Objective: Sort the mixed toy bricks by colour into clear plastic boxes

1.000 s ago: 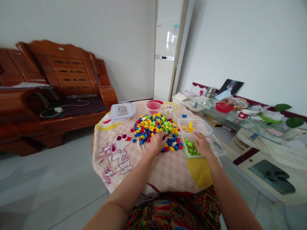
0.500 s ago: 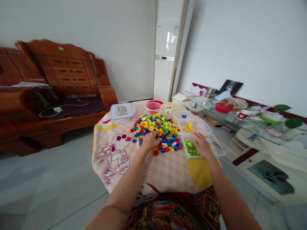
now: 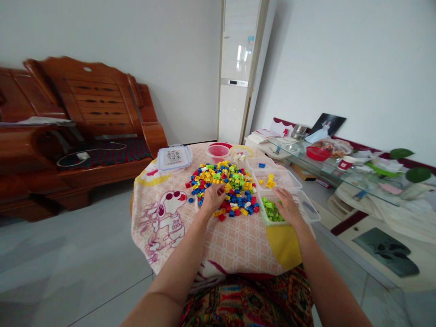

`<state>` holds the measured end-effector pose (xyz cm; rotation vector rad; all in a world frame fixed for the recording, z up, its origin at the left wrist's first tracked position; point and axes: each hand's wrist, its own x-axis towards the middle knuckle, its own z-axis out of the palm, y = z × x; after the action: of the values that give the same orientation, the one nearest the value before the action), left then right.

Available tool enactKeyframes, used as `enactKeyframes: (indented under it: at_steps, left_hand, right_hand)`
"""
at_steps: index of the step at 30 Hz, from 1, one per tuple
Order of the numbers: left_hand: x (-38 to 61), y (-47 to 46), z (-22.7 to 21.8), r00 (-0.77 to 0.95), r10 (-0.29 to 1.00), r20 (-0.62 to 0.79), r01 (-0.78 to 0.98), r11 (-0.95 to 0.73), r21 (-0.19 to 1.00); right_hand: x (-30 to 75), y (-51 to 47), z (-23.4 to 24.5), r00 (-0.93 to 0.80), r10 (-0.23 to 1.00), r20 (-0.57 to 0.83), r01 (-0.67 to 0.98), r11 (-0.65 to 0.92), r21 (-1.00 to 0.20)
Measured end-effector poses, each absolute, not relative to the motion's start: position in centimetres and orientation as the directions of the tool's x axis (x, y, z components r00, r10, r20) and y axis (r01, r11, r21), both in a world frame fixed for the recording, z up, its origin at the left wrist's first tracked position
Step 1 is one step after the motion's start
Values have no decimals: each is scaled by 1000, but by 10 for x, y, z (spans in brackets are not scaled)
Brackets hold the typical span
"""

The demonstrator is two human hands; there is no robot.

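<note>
My left hand (image 3: 213,198) is at the near left side of a heap of small toy building bricks (image 3: 241,196) in red, blue, yellow, green and white. Its fingers are curled together at the tips, and whatever they may hold is too small to make out. My right hand (image 3: 288,205) rests over the right edge of a clear plastic box (image 3: 272,222), fingers stretched out. Green bricks (image 3: 271,210) lie in that box beside the fingertips. Behind it, a second clear box (image 3: 286,179) holds a few yellow bricks (image 3: 270,181), and another holds a blue brick (image 3: 261,165).
White bricks (image 3: 240,156) sit in a clear container at the back. A pink round tub (image 3: 218,152) and a lidded plastic box (image 3: 174,158) stand behind the heap. A patterned cloth (image 3: 235,245) covers the round table. To the right is a cluttered glass shelf (image 3: 299,159).
My left hand has shifted very slightly, and its fingers are drawn more together above the bricks. My right hand stays at the box of green bricks.
</note>
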<state>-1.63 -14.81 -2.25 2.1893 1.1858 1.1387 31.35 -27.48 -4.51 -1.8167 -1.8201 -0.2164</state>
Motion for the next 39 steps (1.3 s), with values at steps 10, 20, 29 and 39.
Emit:
enactKeyframes:
  at_steps: [10, 20, 29, 39]
  left_hand:
    - [-14, -148, -22, 277, 772, 573, 403, -634, 659]
    - [32, -188, -18, 522, 626, 579, 121, -727, 676]
    - [77, -222, -33, 726, 307, 615, -94, -842, 532]
    - [69, -213, -36, 693, 376, 615, -10, -848, 530]
  right_hand:
    - [312, -276, -44, 74, 875, 478, 964, 60, -258]
    - [314, -275, -45, 82, 881, 466, 956, 63, -288]
    - [313, -276, -42, 73, 879, 472, 957, 72, -281]
    - [312, -276, -42, 74, 876, 478, 954, 77, -289]
